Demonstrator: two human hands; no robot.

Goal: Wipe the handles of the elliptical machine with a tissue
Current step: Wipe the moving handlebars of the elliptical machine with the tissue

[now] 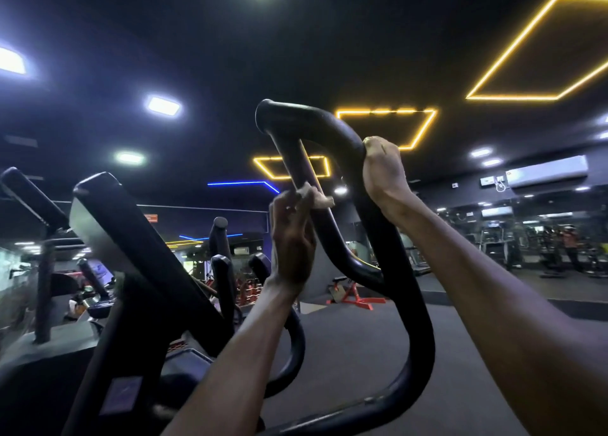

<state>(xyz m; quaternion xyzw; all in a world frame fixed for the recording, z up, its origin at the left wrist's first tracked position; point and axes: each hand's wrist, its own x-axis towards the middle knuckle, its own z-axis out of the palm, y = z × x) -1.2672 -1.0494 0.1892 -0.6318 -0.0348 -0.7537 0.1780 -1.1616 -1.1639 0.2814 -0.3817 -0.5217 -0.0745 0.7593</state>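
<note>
A black looped handle (332, 129) of the elliptical machine rises in the middle of the view. My left hand (291, 238) pinches a small white tissue (317, 198) and holds it against the inner bar of the handle. Higher on the right, my right hand (383, 172) grips the outer curve of the same handle, fingers wrapped over the top. Both forearms reach up from the bottom of the frame.
The machine's tilted console (108, 225) stands at the left with another black handle (29, 192) beyond it. More gym machines and a red bench (348, 294) fill the dark hall behind. Grey floor spreads to the right.
</note>
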